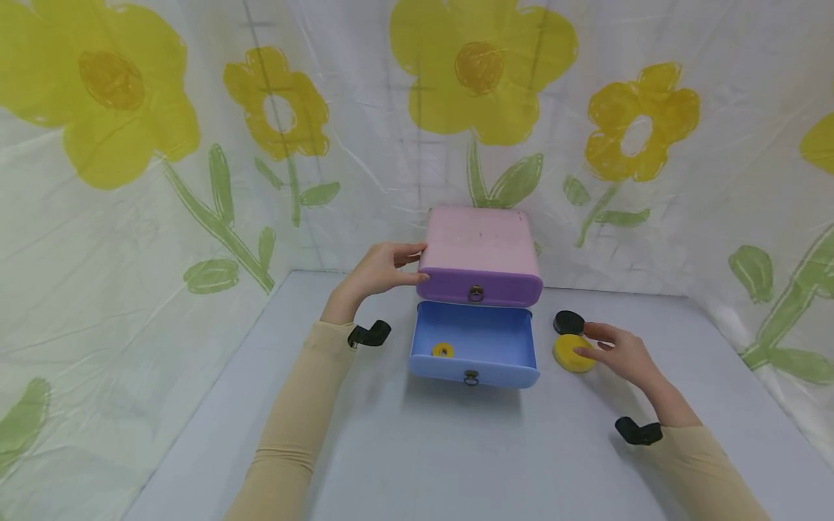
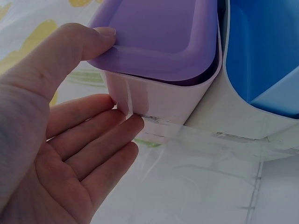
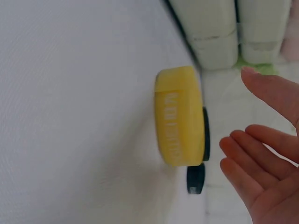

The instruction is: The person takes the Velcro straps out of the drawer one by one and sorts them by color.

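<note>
Head view from where I'm standing: there's a chunky yellow disc (image 1: 573, 354) on the table (image 1: 391, 463), to the right of the blue drawer (image 1: 482, 340), with a black disc (image 1: 569, 323) right beside it on the far side. The right hand (image 1: 622, 354) is reaching in there, and from up top the thumb overlaps the yellow one. Flip to the right wrist view though, and you see a gap between hand and disc: thumb spread away from the fingers, fingers loosely bent, nothing in its grip. That view also gets you lettering on the disc's side, too blurry for me to read.

Only the head view shows the little yellow ring (image 1: 437, 350) sitting inside the pulled-out blue drawer, near its front left. Above that is the pink box (image 1: 478, 239) with its purple drawer front (image 1: 449, 284). The left hand (image 1: 378, 273) is on its left corner, spread wide, thumb on the purple front, fingers along the pink side, pretty straight, not wrapped round anything. Left wrist view adds a thin dark gap behind the purple front.

Left forearm angles up from the lower left, right one from the lower right. Flowery backdrop (image 1: 365, 145) behind it all.
</note>
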A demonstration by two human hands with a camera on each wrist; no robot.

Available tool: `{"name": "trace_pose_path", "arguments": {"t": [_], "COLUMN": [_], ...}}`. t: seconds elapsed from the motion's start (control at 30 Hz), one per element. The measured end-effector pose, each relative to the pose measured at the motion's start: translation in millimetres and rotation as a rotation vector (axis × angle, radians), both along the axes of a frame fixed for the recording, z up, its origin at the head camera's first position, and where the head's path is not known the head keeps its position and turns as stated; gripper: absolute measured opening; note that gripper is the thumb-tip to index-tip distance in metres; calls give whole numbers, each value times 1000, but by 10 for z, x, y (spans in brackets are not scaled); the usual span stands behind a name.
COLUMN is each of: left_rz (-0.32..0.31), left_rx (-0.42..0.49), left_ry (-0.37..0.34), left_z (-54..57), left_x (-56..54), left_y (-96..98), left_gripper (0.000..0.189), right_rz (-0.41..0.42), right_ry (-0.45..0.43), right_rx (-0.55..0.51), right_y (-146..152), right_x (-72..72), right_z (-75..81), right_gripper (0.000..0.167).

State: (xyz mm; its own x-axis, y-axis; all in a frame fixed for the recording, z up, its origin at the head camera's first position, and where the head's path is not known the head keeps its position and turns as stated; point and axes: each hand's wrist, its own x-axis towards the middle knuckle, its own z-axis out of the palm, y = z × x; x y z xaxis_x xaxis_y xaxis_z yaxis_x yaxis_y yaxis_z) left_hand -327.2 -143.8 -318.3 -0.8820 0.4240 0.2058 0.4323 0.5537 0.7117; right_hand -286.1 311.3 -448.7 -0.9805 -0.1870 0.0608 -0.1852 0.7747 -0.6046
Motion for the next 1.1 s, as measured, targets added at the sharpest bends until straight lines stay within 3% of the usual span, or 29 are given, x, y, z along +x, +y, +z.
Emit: {"name": "trace_pose_path", "arguments": {"t": [0.73,1.1], "left_rz": [6,4], "left_rx": [2,13], "left_ry": [3,-3], "left_z": [-25,-4], "left_x": [13,15], "left_y": [-17,1], "left_gripper": [71,71], "right_rz": [126,219], "right_ry": [41,76], "right_rx": [-184,-232], "right_y": [-435,-735], "right_x": [370,504], "right_z": [561,720], "right_gripper": [56,49]}}
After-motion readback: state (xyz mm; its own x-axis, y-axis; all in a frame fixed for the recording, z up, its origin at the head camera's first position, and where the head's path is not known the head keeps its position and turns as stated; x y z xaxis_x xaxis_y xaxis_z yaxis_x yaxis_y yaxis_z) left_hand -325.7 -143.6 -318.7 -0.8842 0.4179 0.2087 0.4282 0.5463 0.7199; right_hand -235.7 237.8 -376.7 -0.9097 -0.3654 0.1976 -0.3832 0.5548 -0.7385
